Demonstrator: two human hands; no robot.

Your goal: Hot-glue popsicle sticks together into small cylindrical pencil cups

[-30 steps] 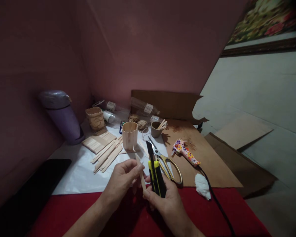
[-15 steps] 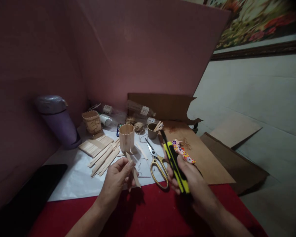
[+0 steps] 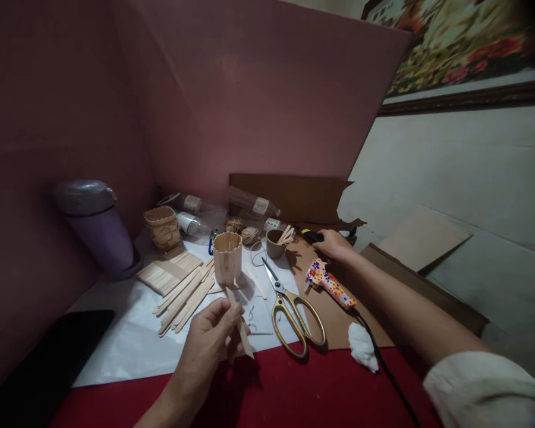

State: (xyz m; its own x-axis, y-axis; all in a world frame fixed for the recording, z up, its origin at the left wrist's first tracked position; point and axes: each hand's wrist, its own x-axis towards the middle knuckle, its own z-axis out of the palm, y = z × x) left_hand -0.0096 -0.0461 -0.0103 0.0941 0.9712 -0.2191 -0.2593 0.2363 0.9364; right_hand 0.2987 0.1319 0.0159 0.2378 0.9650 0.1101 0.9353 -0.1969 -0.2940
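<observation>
My left hand (image 3: pixel 207 348) pinches a flat wooden craft stick (image 3: pixel 239 326) above the white sheet (image 3: pixel 129 339), near the front. My right hand (image 3: pixel 334 244) reaches far back over the brown cardboard (image 3: pixel 339 321) and closes on the yellow and black utility knife (image 3: pixel 312 236), which rests low by the torn cardboard. A round cup built of craft sticks (image 3: pixel 227 258) stands behind the left hand. Gold-handled scissors (image 3: pixel 292 312) lie between my two arms. A flowered glue gun (image 3: pixel 329 284) lies just under my right forearm.
Loose craft sticks (image 3: pixel 185 294) and a glued stick panel (image 3: pixel 167 271) lie left. A purple bin (image 3: pixel 98 229), a woven stick basket (image 3: pixel 163 226), twine balls (image 3: pixel 249 235), a small cup of sticks (image 3: pixel 276 242), plastic bottles (image 3: pixel 254 205) stand at the back. A white wad (image 3: pixel 362 348) and black cord (image 3: pixel 392 374) lie right.
My right hand carried the utility knife from beside the left hand out to the far back of the cardboard. The left hand kept the stick and lowered slightly.
</observation>
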